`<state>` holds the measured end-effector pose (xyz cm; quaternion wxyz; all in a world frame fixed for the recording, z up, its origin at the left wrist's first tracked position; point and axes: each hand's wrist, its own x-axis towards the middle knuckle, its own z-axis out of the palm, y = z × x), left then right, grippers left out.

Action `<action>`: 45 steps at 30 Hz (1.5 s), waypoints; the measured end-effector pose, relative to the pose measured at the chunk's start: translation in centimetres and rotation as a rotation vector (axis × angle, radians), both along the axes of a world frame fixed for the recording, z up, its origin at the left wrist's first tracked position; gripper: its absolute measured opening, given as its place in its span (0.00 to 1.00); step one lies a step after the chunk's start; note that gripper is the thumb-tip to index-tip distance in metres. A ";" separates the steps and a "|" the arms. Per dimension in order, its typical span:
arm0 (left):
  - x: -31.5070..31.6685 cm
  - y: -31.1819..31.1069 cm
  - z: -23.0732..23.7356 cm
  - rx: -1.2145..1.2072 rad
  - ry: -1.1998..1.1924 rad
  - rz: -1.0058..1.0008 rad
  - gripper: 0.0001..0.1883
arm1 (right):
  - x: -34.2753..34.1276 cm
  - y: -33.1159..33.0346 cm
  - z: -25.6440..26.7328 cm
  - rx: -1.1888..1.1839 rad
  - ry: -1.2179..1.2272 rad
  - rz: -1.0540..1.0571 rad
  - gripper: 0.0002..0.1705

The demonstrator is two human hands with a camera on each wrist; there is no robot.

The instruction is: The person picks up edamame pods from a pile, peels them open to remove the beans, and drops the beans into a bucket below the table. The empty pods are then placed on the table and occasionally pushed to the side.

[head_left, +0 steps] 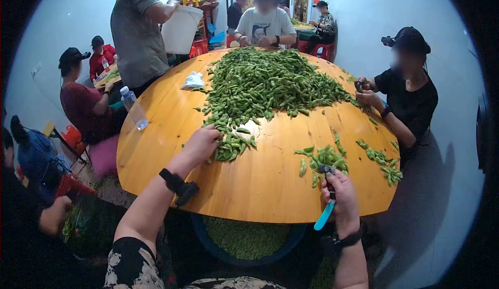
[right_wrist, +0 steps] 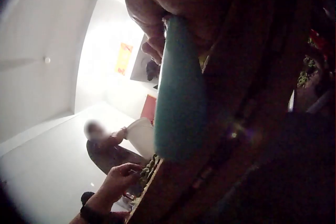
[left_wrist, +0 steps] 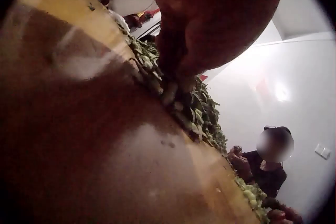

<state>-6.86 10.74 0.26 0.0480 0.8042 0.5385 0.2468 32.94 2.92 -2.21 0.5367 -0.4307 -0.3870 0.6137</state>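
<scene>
A big heap of green soybean pods (head_left: 270, 84) lies across the round wooden table. My left hand (head_left: 200, 144) reaches down among the pods at the heap's near left end, its fingertips hidden there. The left wrist view shows that hand (left_wrist: 210, 19) from beneath, dark against the pods (left_wrist: 202, 111). My right hand (head_left: 340, 193) grips a tool with a turquoise handle (head_left: 324, 217), which points back towards me. A dark grey piece (head_left: 326, 169) shows at its thumb and fingertips, over a small pile of pods (head_left: 328, 156). The handle (right_wrist: 181, 92) fills the middle of the right wrist view.
Under the table's (head_left: 234, 195) near edge stands a blue tub (head_left: 208, 247) of shelled beans. A water bottle (head_left: 134, 110) and crumpled white tissue (head_left: 193, 79) are on the left. People sit across and to the right; one standing holds a white bucket (head_left: 182, 29). Scattered pods (head_left: 382, 159) lie right.
</scene>
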 end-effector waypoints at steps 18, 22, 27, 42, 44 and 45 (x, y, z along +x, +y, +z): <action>11.8 -4.6 -1.3 -0.381 -0.761 -0.275 0.15 | -10.0 0.6 2.8 0.083 -0.338 0.263 0.08; 11.9 -4.1 -2.1 -0.196 -0.605 -0.333 0.17 | -9.9 0.6 2.2 0.091 -0.296 0.271 0.08; 12.4 -4.4 -2.0 0.021 -0.471 -0.323 0.15 | -10.5 -0.1 2.3 0.092 -0.235 0.200 0.08; 12.4 -4.8 -2.7 -0.015 -0.537 -0.255 0.12 | -12.2 -0.3 1.2 -0.003 -0.124 0.105 0.06; 12.6 -5.0 -2.7 -0.044 -0.590 -0.251 0.12 | -12.5 -0.1 1.1 -0.011 -0.085 0.090 0.06; 12.6 -5.0 -2.7 -0.068 -0.639 -0.247 0.12 | -12.6 0.0 1.1 -0.012 -0.043 0.077 0.06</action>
